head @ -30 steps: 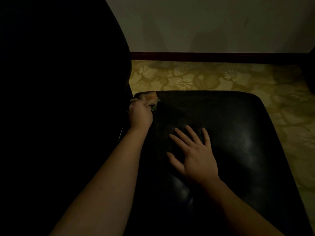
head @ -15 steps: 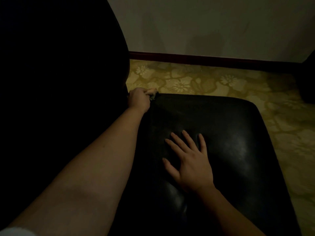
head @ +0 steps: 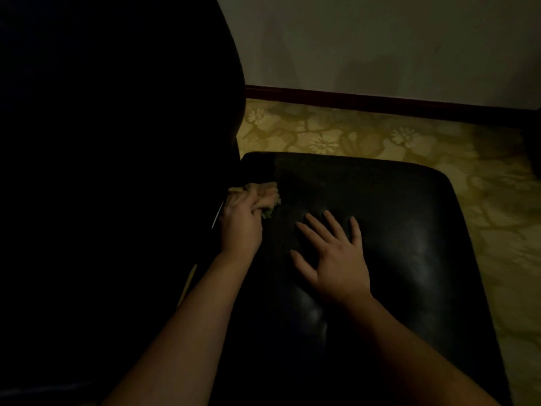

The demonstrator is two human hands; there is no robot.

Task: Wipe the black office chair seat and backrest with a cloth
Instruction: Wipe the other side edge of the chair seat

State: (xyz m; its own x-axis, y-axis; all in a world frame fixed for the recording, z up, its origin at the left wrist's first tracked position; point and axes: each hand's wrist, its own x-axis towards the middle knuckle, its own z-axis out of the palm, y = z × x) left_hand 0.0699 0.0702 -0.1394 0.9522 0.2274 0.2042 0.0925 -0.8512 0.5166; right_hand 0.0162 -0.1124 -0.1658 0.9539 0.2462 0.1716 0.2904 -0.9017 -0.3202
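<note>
Gripping cloth [head: 263, 192] at seat [head: 409, 230] rear edge, left hand [head: 240, 224]; right hand [head: 336, 259] flat, fingers spread.

No readable text
Dim frame, so nothing legible: no letters, labels, brands or numbers can be made out on the seat [head: 380, 230], backrest [head: 117, 142], cloth [head: 263, 191], floral floor [head: 439, 159] or wall [head: 380, 39]
</note>
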